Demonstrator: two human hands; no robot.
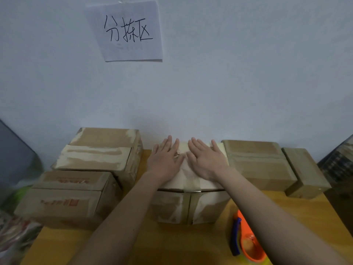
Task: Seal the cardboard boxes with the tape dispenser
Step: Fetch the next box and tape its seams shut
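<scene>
We press our left hand (165,161) and right hand (205,161) flat, fingers spread and gripping nothing, on top of the middle cardboard box (191,203) standing on the wooden worktop (172,243). A strip of tape (191,183) runs down its top seam and over the front face. The orange tape dispenser (246,240) lies on the worktop just beside the box's right front corner, partly under our right forearm. Two taped boxes (80,180) sit to the left, two more boxes (267,165) to the right. A handwritten paper sign (128,31) hangs on the wall.
</scene>
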